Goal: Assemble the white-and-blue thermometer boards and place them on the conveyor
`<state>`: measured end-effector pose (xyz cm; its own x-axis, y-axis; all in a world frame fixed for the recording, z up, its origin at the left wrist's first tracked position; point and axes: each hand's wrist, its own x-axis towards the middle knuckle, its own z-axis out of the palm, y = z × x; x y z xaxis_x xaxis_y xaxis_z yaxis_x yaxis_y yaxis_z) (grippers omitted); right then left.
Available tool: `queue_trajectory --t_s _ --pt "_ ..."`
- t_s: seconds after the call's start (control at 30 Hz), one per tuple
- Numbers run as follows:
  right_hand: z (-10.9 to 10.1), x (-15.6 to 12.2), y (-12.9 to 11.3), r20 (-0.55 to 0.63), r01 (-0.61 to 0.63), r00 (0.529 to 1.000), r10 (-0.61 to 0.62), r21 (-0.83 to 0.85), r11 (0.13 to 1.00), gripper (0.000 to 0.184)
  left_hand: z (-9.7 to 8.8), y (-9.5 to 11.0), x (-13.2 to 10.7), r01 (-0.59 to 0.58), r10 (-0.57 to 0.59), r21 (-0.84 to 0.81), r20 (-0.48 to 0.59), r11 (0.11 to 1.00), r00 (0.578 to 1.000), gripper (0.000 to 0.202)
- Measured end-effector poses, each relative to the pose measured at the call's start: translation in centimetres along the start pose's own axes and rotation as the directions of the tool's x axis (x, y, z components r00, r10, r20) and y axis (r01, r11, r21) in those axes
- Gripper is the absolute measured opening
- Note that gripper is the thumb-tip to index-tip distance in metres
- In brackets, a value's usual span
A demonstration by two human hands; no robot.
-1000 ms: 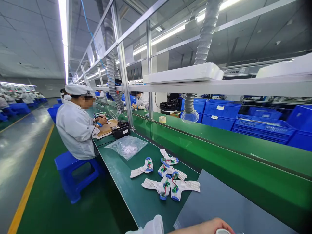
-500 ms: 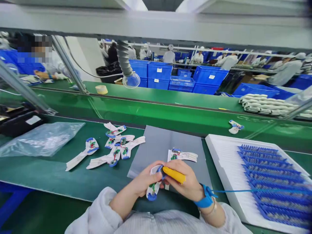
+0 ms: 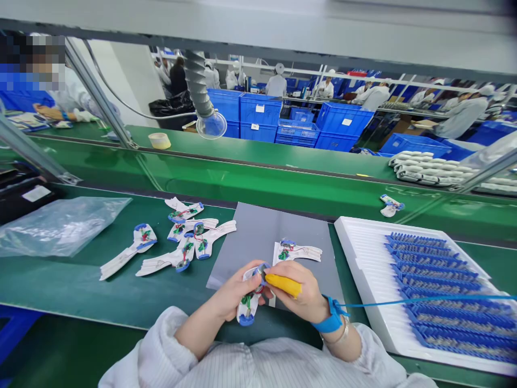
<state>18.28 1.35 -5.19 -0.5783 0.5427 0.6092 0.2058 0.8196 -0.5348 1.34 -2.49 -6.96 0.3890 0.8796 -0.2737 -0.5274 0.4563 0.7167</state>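
Note:
Near my body, my left hand (image 3: 238,291) is closed around a white plastic housing (image 3: 247,308) with blue ends, a green circuit board and thin wires. My right hand (image 3: 301,288) is closed at the upper blue end of the same housing, where a small grey piece shows under the fingertips. A yellow cover, like a finger cot (image 3: 285,284), sits on one right finger. Beyond the hands, a similar white part with wires (image 3: 309,253) lies on a grey mat (image 3: 258,231). Several more such white parts (image 3: 161,264) lie left of the mat.
A white foam tray (image 3: 355,258) with rows of blue pieces (image 3: 440,272) stands at right. A blue cord (image 3: 404,302) runs from my right wristband across it. A clear plastic bag (image 3: 64,226) lies left. One white part (image 3: 391,206) rests on the green ledge; a tape roll (image 3: 159,141) sits farther back.
The camera view has shifted slightly, so the bench appears higher and more to the left. Both hands stay on the housing; the grey piece at its blue end shows more clearly.

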Motion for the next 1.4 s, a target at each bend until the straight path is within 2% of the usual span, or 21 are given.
queue_trajectory --t_s 0.1,0.2,0.27,0.37,0.43,0.5,0.63,0.7,0.77,0.83,0.9,0.97,1.07,1.13,1.23,1.33,1.4 --pt "-0.8 0.5 -0.1 0.045 0.008 0.999 -0.007 -0.017 1.000 0.025 -0.1 0.0 -0.1 -0.001 0.001 0.034 0.008 0.999 1.000 0.055" --pt "-1.6 1.6 -0.1 0.072 0.037 0.997 -0.026 -0.168 0.985 0.018 -0.1 0.2 -0.3 0.001 -0.002 0.125 0.008 0.992 1.000 0.053" --pt "-2.0 2.5 -0.1 0.174 0.119 0.982 -0.071 -0.282 0.952 0.012 -0.1 0.3 -0.4 0.000 0.002 0.182 -0.010 0.983 1.000 0.051" --pt "-1.9 3.7 -0.1 0.331 0.254 0.935 -0.129 -0.369 0.894 0.008 0.0 0.4 -0.5 0.007 -0.001 0.243 -0.027 0.970 1.000 0.047" --pt "-1.7 4.1 -0.1 0.356 0.298 0.922 -0.154 -0.395 0.869 0.011 -0.1 0.3 -0.5 0.020 -0.011 0.234 -0.040 0.972 0.999 0.045" --pt "-1.4 4.2 -0.1 0.326 0.306 0.928 -0.179 -0.396 0.866 0.011 -0.2 0.1 -0.5 0.032 -0.024 0.153 -0.052 0.988 0.998 0.047" --pt "-1.2 3.3 -0.4 0.165 0.215 0.971 -0.170 -0.310 0.926 0.006 -0.5 -0.3 -0.5 0.011 -0.013 -0.025 -0.052 1.000 0.999 0.054" --pt "-1.1 2.6 -0.5 0.079 0.069 0.995 -0.056 -0.165 0.984 0.006 -0.5 -0.3 -0.6 -0.050 0.051 0.017 -0.023 0.999 0.998 0.056" --pt "-0.7 2.0 -0.5 0.032 -0.166 0.986 0.164 0.074 0.983 0.006 -0.6 -0.2 -0.7 -0.165 0.166 0.160 0.006 0.973 0.986 0.057" --pt "-0.2 1.5 -0.4 0.113 -0.406 0.913 0.392 0.340 0.848 0.015 -0.7 0.1 -0.7 -0.309 0.318 0.360 0.035 0.880 0.947 0.056" --pt "0.5 1.2 -0.3 0.262 -0.560 0.823 0.504 0.522 0.644 0.025 -0.8 0.3 -0.7 -0.397 0.431 0.542 0.070 0.740 0.899 0.056" --pt "0.9 1.1 -0.1 0.366 -0.619 0.772 0.519 0.619 0.484 0.030 -0.8 0.3 -0.7 -0.412 0.480 0.671 0.096 0.616 0.872 0.057" --pt "1.3 1.2 0.0 0.388 -0.611 0.748 0.538 0.720 0.330 0.024 -1.0 0.0 -0.5 -0.382 0.508 0.784 0.100 0.489 0.856 0.061" --pt "1.5 1.2 -0.1 0.401 -0.605 0.737 0.544 0.750 0.266 0.020 -1.1 -0.3 -0.5 -0.367 0.545 0.833 0.096 0.414 0.833 0.066" --pt "1.9 1.2 -0.3 0.424 -0.630 0.711 0.561 0.739 0.240 0.022 -1.1 -0.5 -0.4 -0.321 0.593 0.899 0.089 0.297 0.800 0.071" --pt "2.6 1.2 -0.5 0.439 -0.642 0.689 0.576 0.739 0.206 0.022 -0.8 -0.6 -0.4 -0.308 0.606 0.938 0.154 0.158 0.780 0.056" --pt "2.9 1.2 -0.6 0.439 -0.631 0.690 0.575 0.755 0.181 0.021 -0.6 -0.7 -0.6 -0.328 0.627 0.942 0.211 0.076 0.750 0.046"
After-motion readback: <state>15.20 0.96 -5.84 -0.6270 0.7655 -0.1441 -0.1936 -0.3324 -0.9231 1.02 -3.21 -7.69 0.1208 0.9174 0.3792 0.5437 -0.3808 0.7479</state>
